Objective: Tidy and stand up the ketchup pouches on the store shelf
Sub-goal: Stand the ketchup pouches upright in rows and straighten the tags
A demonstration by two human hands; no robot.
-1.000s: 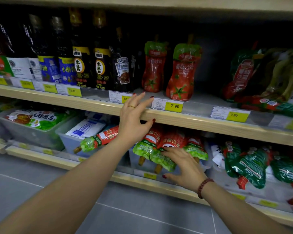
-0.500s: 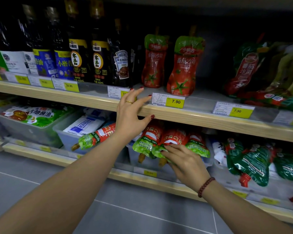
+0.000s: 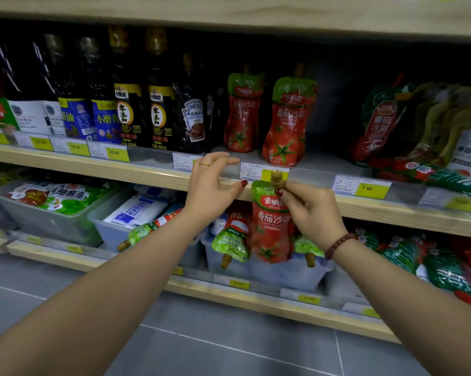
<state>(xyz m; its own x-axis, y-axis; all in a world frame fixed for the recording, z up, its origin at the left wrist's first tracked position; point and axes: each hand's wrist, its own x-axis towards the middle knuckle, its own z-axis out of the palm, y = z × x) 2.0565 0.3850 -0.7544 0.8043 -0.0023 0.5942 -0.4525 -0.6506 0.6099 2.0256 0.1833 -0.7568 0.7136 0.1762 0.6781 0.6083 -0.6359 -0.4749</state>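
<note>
My right hand (image 3: 313, 213) holds a red and green ketchup pouch (image 3: 269, 221) by its neck, upright, in front of the middle shelf's edge (image 3: 391, 210). My left hand (image 3: 211, 189) hovers open just left of it, fingers spread near the shelf edge. Two matching ketchup pouches (image 3: 288, 123) stand upright on the middle shelf above. More pouches (image 3: 230, 240) lie upside down in a clear bin (image 3: 283, 272) on the lower shelf. A heap of fallen pouches (image 3: 407, 131) lies on the middle shelf at the right.
Dark sauce bottles (image 3: 158, 104) stand on the middle shelf at the left. Price tags (image 3: 364, 187) line the shelf edge. Clear bins (image 3: 47, 215) with other packets sit on the lower shelf at the left. Green packets (image 3: 432, 267) lie at the lower right. Grey tiled floor lies below.
My right hand has lifted one ketchup pouch out of the lower bin and turned it upright, up to the middle shelf's edge. My left hand stayed near the shelf edge.
</note>
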